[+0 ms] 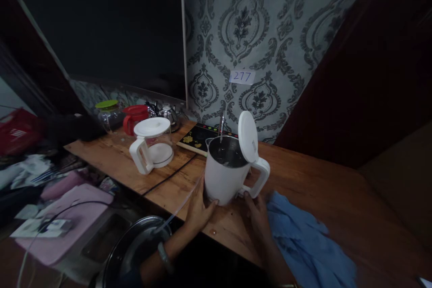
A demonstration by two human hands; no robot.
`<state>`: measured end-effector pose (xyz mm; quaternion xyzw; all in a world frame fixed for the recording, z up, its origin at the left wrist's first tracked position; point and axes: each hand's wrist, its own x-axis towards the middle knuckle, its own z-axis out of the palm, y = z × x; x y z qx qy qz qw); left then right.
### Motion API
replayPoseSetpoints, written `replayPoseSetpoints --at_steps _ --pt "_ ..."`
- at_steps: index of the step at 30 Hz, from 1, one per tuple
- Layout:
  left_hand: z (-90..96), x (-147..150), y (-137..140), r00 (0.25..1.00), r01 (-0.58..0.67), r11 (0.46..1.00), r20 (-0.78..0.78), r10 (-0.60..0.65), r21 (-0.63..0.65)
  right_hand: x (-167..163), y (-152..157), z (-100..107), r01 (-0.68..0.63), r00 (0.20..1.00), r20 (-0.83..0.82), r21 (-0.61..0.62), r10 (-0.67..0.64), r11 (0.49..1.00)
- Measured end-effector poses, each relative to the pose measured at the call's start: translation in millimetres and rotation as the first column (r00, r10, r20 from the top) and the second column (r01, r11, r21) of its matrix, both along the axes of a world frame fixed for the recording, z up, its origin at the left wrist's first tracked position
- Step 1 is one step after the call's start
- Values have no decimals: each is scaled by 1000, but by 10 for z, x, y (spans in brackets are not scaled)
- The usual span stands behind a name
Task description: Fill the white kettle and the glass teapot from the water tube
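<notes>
Behind everything you face, a wall papered in grey damask rises, with a wide dark screen over its left part. Below them runs the wooden tabletop. On it, just to the right of your right forearm, lies a crumpled blue cloth. Under the front edge, near your left forearm, sits a shiny metal basin. Toward the wall is a black cooktop with gold flowers, partly hidden by the white kettle.

That kettle is near the table's front edge, between your hands, its lid standing open on the handle side above a dark metal interior. You cannot be told whether its base rests fully on the wood. Left of it stands a glass pitcher with a white lid and handle; a red-lidded jug is just behind.

Your left hand grasps the kettle's lower left side, thumb along the base. Your right hand touches it under the handle; its hidden fingers leave the grip unclear. A clear tube slants past your left hand into the basin. Smallest is the paper label, marked 277.
</notes>
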<state>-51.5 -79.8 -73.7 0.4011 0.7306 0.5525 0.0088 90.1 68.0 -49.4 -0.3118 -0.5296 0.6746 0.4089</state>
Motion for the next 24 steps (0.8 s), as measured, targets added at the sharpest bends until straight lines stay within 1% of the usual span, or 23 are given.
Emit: replayPoseSetpoints --at_steps 3,7,10,13,17,24 --pt "-15 -4 4 1000 3 1000 7 -3 4 -6 -12 5 4 1000 -5 -15 -4 1000" --pt "-16 -3 7 1000 -9 1000 2 9 2 -15 -7 -57 -26 998 -58 -40 24 999" --pt "-8 -3 6 1000 -17 1000 -8 17 2 -10 11 -78 -21 999 -39 -25 20 999" --pt "-4 -4 4 1000 -13 1000 -21 13 11 -5 2 -36 -5 1000 -6 -11 5 1000" --pt "-19 -6 4 1000 -7 1000 -21 8 9 -8 -28 7 -3 999 -35 -36 2 999" --pt "-60 -10 3 999 -10 1000 -30 10 0 -1 27 -62 -8 1000 -29 7 8 1000"
